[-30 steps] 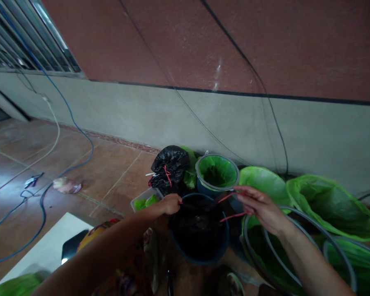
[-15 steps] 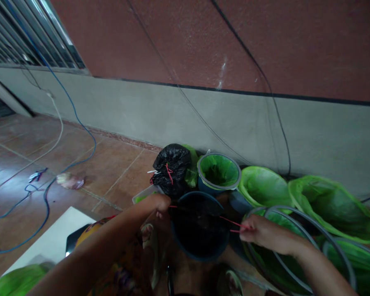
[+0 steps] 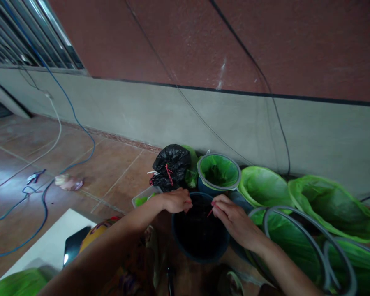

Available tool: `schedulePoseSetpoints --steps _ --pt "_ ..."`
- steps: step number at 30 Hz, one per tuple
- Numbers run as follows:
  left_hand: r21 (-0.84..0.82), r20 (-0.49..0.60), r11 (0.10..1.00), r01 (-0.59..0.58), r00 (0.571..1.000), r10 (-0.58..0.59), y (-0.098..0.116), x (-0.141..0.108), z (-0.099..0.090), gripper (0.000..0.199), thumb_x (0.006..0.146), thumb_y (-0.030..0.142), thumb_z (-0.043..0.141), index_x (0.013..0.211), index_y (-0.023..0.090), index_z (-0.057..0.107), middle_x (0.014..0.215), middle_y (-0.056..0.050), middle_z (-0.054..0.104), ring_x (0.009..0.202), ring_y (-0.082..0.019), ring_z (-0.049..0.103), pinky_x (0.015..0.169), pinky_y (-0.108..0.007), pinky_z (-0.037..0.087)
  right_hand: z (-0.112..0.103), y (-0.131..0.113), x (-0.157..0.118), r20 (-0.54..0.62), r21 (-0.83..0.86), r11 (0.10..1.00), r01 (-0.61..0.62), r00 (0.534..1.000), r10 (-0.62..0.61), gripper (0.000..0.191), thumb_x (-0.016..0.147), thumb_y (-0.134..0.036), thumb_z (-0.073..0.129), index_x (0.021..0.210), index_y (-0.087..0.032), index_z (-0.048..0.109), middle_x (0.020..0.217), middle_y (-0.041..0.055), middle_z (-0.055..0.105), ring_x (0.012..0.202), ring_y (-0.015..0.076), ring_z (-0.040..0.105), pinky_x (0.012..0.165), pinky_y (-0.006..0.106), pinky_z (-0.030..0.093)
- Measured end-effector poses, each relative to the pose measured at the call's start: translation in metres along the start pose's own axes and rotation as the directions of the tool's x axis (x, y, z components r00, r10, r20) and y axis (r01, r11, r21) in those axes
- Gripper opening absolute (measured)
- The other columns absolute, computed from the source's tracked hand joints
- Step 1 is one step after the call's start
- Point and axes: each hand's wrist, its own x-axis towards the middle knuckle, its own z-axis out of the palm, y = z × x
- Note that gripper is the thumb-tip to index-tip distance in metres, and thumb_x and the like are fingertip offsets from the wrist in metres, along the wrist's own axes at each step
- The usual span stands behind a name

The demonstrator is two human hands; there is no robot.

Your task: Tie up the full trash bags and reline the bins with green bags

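Observation:
A dark blue bin (image 3: 200, 260) stands on the floor in front of me, with its inside dark and what looks like black bag plastic in it. Over its left rim is my left hand (image 3: 178, 200), closed, with a bit of red drawstring showing at the fingers. Across from it, my right hand (image 3: 230, 213) pinches a red drawstring (image 3: 210, 213) whose short end sticks out toward the middle. Behind the left hand sits a tied black garbage bag (image 3: 172, 166) with a red string knot on it.
Bins with green liners stand along the wall: a grey-rimmed bin (image 3: 219, 187), a green-lined bin (image 3: 265, 168) and a larger green-lined bin (image 3: 336, 183). Grey rings (image 3: 314, 232) lie over green liners at right. A white board (image 3: 54, 234) with a phone (image 3: 75, 242) and a blue hose (image 3: 45, 205) are at left.
Both hands have come closer together over the bin. The red drawstring, stretched between them before, now shows only as short bits at the fingers.

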Motion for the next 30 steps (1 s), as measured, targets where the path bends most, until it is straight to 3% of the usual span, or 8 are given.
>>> schedulePoseSetpoints --steps 3,5,9,13,18,22,27,30 --pt "-0.209 -0.037 0.977 -0.047 0.999 0.040 0.005 0.007 -0.004 0.033 0.088 0.025 0.044 0.065 0.017 0.067 0.097 -0.003 0.067 0.090 -0.013 0.058 0.085 -0.021 0.041 0.010 -0.002 0.010 -0.084 0.007 1.000 0.007 0.996 -0.007 0.036 0.096 -0.039 0.032 0.079 -0.021 0.058 0.117 0.0087 0.053 0.090 0.0170 0.058 0.085 0.034 0.043" --pt "-0.390 -0.027 0.921 -0.016 1.000 0.006 0.005 0.010 -0.003 0.032 0.088 0.027 0.044 0.068 0.016 0.066 0.089 -0.002 0.068 0.081 -0.012 0.058 0.079 -0.021 0.042 0.016 0.001 0.017 -0.071 0.063 0.998 -0.016 0.997 0.021 0.036 0.096 -0.041 0.033 0.079 -0.021 0.058 0.107 0.0076 0.059 0.083 0.0160 0.059 0.079 0.032 0.044" --pt "-0.757 -0.068 0.652 0.036 0.989 -0.134 -0.004 0.013 0.012 0.034 0.086 0.039 0.048 0.073 0.013 0.065 0.074 -0.003 0.066 0.073 -0.012 0.058 0.072 -0.023 0.043 0.023 0.017 0.028 0.165 0.184 0.966 -0.182 0.975 0.152 0.041 0.096 -0.043 0.027 0.073 -0.020 0.053 0.061 -0.0008 0.058 0.054 0.0118 0.052 0.058 0.026 0.040" --pt "-0.910 -0.060 0.413 0.040 0.972 -0.226 -0.011 0.013 0.027 0.032 0.075 0.044 0.062 0.072 0.012 0.063 0.066 0.000 0.061 0.062 -0.011 0.055 0.066 -0.025 0.043 0.025 0.023 0.033 0.182 0.122 0.963 -0.240 0.959 0.216 0.037 0.094 -0.041 0.034 0.068 -0.020 0.050 0.056 -0.0019 0.054 0.053 0.0113 0.049 0.057 0.025 0.036" --pt "-0.916 0.050 0.397 0.059 0.998 -0.033 -0.005 0.013 0.027 0.034 0.055 0.024 0.078 0.087 0.012 0.069 0.078 0.000 0.067 0.074 -0.013 0.057 0.074 -0.026 0.043 0.021 0.007 0.036 0.302 0.401 0.894 -0.197 0.950 0.074 0.035 0.092 -0.046 0.040 0.081 -0.018 0.058 0.056 -0.0045 0.050 0.048 0.0086 0.045 0.049 0.022 0.033" --pt "-0.925 0.029 0.380 0.014 0.999 0.034 0.002 0.016 0.031 0.034 0.054 0.026 0.081 0.083 0.013 0.070 0.081 -0.001 0.067 0.078 -0.015 0.057 0.078 -0.027 0.042 0.019 0.007 0.044 0.216 0.484 0.857 -0.176 0.973 0.078 0.038 0.088 -0.052 0.047 0.086 -0.016 0.061 0.058 -0.0042 0.048 0.053 0.0081 0.044 0.048 0.020 0.033" --pt "-0.927 -0.061 0.373 -0.037 0.997 -0.054 0.000 0.020 0.037 0.034 0.068 0.043 0.074 0.079 0.011 0.069 0.080 -0.003 0.066 0.074 -0.011 0.053 0.072 -0.024 0.039 0.017 0.010 0.052 0.180 0.614 0.771 -0.169 0.981 0.072 0.039 0.084 -0.054 0.054 0.089 -0.017 0.061 0.073 0.0005 0.056 0.061 0.0088 0.050 0.050 0.020 0.040" --pt "-0.919 -0.063 0.395 0.004 0.986 -0.155 -0.004 0.020 0.036 0.038 0.072 0.049 0.070 0.081 0.012 0.068 0.072 -0.001 0.062 0.063 -0.008 0.047 0.061 -0.021 0.034 0.014 0.015 0.055 -0.002 0.704 0.693 -0.154 0.976 0.220 0.040 0.081 -0.056 0.056 0.095 -0.019 0.063 0.102 0.0072 0.062 0.082 0.0146 0.059 0.059 0.023 0.050"
